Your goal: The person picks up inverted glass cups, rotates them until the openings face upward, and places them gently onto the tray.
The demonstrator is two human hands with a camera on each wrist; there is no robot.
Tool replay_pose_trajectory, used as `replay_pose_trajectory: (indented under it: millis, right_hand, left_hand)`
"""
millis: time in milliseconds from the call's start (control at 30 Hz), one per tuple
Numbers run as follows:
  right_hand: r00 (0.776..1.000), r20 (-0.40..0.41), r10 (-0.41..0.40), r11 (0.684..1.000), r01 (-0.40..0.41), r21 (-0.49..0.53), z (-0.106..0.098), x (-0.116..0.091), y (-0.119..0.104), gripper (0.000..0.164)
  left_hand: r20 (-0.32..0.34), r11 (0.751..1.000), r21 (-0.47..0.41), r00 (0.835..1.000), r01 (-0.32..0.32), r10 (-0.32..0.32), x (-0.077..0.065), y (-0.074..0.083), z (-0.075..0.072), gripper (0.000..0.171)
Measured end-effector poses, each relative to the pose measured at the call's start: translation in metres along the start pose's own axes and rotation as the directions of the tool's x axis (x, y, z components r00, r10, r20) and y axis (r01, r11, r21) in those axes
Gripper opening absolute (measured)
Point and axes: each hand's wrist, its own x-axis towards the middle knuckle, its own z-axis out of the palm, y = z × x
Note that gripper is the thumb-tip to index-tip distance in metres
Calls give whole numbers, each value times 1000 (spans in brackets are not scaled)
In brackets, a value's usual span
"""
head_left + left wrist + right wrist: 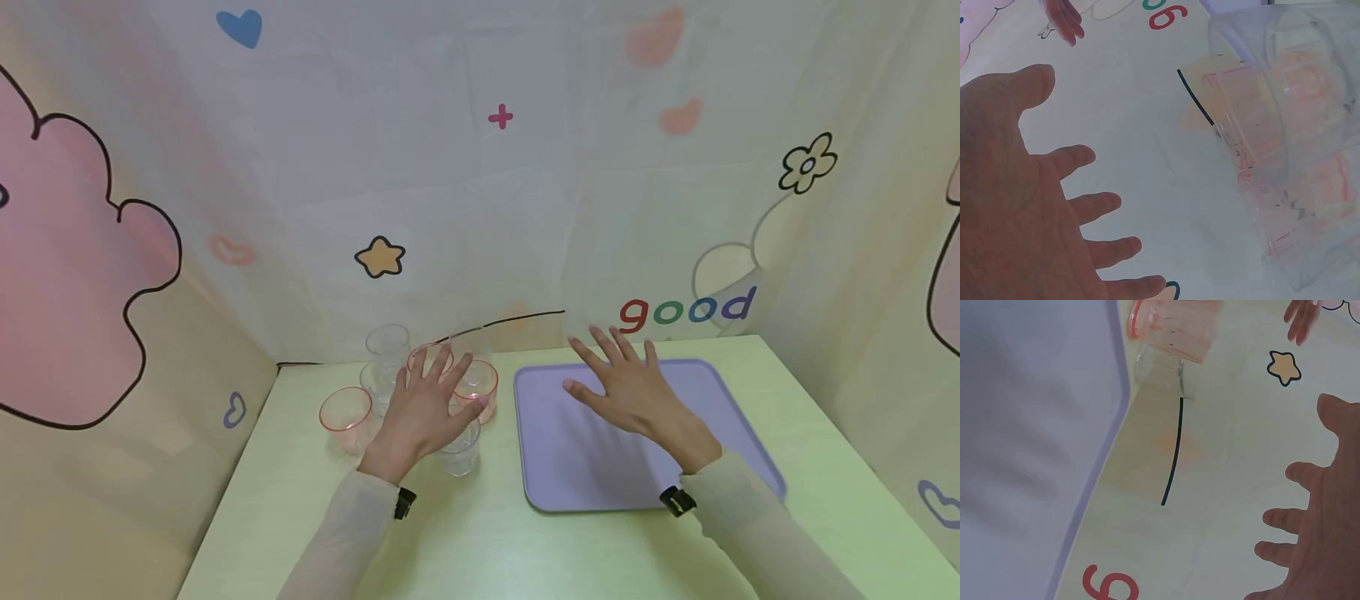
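Looking now at a pale green table (pixel 480 542) across the lower frame, carrying a lilac tray (pixel 551 479) right of centre, and pink-rimmed cups (pixel 345 421), clear cups (pixel 460 461) centre-left!

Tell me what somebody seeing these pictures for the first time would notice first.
Probably the purple tray on the right side of the table, with the right hand spread above it. Next, the left hand, also spread, in front of a cluster of clear and pink cups left of the tray. Behind the tray, the colorful word "good" stands out on the backdrop.
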Motion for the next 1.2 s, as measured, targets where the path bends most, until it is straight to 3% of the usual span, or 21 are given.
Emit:
replay_pose_trajectory:
  millis: [433,767,1200]
  right_hand:
    - [999,21,38,999,-38,14,8,-16,17,73]
    - [998,4,62,998,-62,18,13,-28,31,73]
    - [993,-39,116,993,-117,-35,18,-51,66,70]
  left_hand:
    - [-18,1000,-10,999,-29,29,-12,-1,19,70]
    - [15,998,36,998,-55,55,-16,1,31,69]
    - [36,998,22,997,-66,65,-19,2,39,66]
